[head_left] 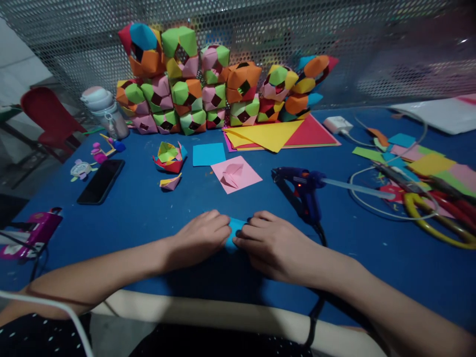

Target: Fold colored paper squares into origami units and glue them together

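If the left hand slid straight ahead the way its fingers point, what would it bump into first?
The left hand points right, at the blue paper it already presses. Just beyond, it would meet the right hand, whose fingertips face it.

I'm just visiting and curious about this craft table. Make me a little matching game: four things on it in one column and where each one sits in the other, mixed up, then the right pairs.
Things:
1. black phone
2. glue gun
3. small blue paper piece
4. stack of folded paper cubes

Places:
A. at the back, against the perforated metal screen
B. pressed between the left hand and the right hand
C. on the left side of the blue table
D. just right of the right hand

Pairs: 1-C, 2-D, 3-B, 4-A
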Demonstrator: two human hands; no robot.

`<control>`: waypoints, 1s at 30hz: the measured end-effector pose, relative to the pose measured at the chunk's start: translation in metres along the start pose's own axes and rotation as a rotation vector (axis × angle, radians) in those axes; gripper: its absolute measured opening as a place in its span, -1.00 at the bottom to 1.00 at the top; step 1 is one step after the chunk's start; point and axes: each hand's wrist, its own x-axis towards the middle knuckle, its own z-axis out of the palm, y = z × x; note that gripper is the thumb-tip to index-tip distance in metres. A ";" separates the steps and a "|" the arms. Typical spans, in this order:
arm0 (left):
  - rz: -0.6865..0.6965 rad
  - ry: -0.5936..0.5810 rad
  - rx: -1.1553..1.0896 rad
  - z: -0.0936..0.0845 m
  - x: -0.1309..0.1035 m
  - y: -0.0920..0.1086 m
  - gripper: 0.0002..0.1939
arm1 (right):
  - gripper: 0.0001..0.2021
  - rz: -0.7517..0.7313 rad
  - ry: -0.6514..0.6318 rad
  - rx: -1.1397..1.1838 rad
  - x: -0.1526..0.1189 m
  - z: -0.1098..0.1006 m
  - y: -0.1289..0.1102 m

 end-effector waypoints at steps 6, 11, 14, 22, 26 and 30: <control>-0.043 0.058 -0.036 -0.013 -0.001 -0.026 -0.75 | -0.79 0.011 -0.031 0.052 -0.002 -0.005 0.004; -0.006 0.082 0.051 -0.014 -0.003 -0.021 -0.75 | -0.68 0.049 0.038 0.022 0.001 -0.001 0.006; 0.026 0.098 0.140 -0.012 -0.004 -0.017 -0.75 | -0.64 0.046 0.080 -0.053 0.007 0.008 0.005; 0.018 0.060 0.403 -0.013 -0.003 -0.009 -0.70 | -0.82 0.245 -0.039 -0.171 -0.004 -0.002 0.001; -0.010 0.021 0.466 -0.015 -0.003 -0.008 -0.66 | -0.88 0.326 -0.144 -0.141 -0.021 -0.024 0.010; -0.062 -0.008 0.469 -0.020 -0.005 -0.011 -0.61 | -0.85 0.361 -0.160 -0.095 -0.028 -0.035 0.018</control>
